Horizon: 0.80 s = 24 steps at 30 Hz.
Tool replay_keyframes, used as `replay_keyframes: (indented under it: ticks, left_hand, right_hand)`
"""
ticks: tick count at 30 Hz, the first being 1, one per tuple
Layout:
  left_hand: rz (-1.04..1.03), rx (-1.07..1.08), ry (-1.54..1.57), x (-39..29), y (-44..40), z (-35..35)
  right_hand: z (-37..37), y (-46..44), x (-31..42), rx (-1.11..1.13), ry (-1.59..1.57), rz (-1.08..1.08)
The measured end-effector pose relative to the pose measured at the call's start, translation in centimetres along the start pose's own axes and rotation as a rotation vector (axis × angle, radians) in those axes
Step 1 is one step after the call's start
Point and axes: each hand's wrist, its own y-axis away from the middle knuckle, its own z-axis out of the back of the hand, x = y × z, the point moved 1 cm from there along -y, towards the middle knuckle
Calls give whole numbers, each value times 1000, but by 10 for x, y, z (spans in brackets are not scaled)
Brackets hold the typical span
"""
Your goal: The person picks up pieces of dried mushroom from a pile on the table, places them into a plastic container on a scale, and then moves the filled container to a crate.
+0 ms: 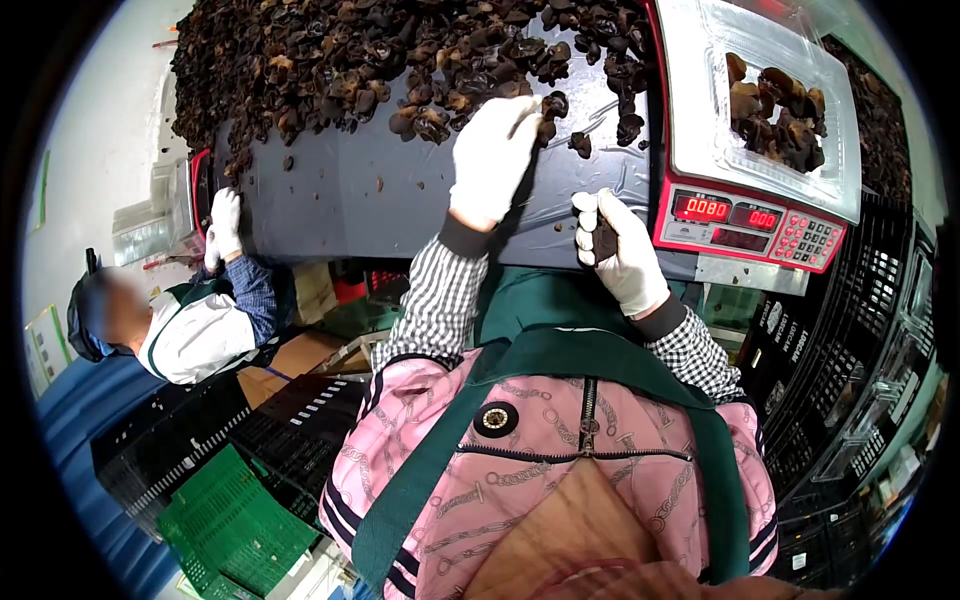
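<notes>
My left hand (493, 160), in a white glove, reaches to the near edge of a pile of dark brown wood ear mushrooms (330, 70). Its fingers are bent together at a wood ear mushroom (553, 104), partly hidden by the fingertips. Close to the table's front edge, my right hand (622, 255), also gloved, has its fingers curled round a dark piece of wood ear mushroom (604, 240). To the right, a red and white digital scale (683, 130) bears a clear plastic tray (735, 160) with several mushrooms (775, 115) inside; its display reads 0.080.
A co-worker (200, 330) in white gloves stands at the left, by another red-edged scale (198, 195). Black crates (840, 340) are stacked at the right. A green crate (235, 520) lies at lower left. Small scraps dot the grey table (340, 200).
</notes>
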Motion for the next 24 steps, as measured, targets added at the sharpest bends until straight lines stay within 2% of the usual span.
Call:
replay_keyframes:
  ticks: [2,4,6,7,8,10,12,13,14,17,19,22,23,24]
  left_hand:
    - [-84,21,-196,0,-13,-20]
    - [-11,171,-281,5,-24,-31]
    - [-96,51,-95,16,-27,-23]
    - [-227,5,-134,21,-28,-13]
    - [-246,-55,-66,-1,-25,5]
    - [54,66,37,5,-16,8]
    - [-181,112,-96,3,-4,-2]
    - [-216,150,-143,2,3,-9]
    - [-203,191,-218,-2,7,-14]
    - [-204,195,-75,12,7,-29]
    - [-219,152,43,8,9,-34]
    - [-350,249,-18,-33,3,-32]
    - [-348,340,-84,-26,3,-45]
    - [-389,331,-94,-12,3,-58]
  right_hand:
    - [-1,0,1,-16,-25,-5]
    - [-2,2,2,32,-81,30]
    - [-4,2,2,23,-114,70]
    - [-7,3,0,-11,-120,89]
    - [-8,4,-2,-44,-124,104]
    - [-8,7,-4,-7,-38,149]
    - [-9,7,-6,21,39,179]
    - [-6,4,-6,14,-10,127]
    - [-4,4,-6,-19,-7,96]
    - [-5,6,-1,-126,-48,24]
    - [-6,8,-1,-105,-20,83]
    - [-16,11,-2,-157,29,132]
    - [-15,11,-1,-149,24,120]
    - [-14,10,-2,-142,19,107]
